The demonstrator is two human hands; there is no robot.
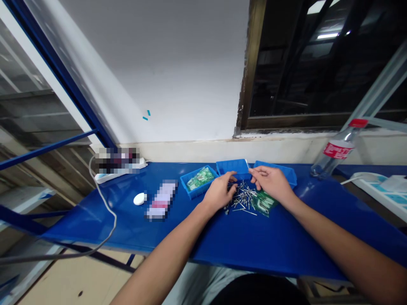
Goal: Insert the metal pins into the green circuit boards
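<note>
A loose pile of thin silvery metal pins (244,197) lies on the blue table. My left hand (220,191) rests at the left side of the pile, its fingers bent with a gap between thumb and forefinger. Nothing shows in that gap. Over the pile's right side, my right hand (270,182) pinches a thin, light-coloured pin (248,164) that points up and away. Green-and-clear small packets (264,204) lie below the right hand. Behind the hands are a middle blue bin (233,167) and a right blue bin (289,174), partly covered by the right hand.
A left blue bin (192,192) holds green packets (202,178). Left of it are a blurred-out flat object (161,201) and a white round object (139,199). A cable (111,216) crosses the table's left end. A red-capped bottle (333,152) stands right, near a power strip (375,190).
</note>
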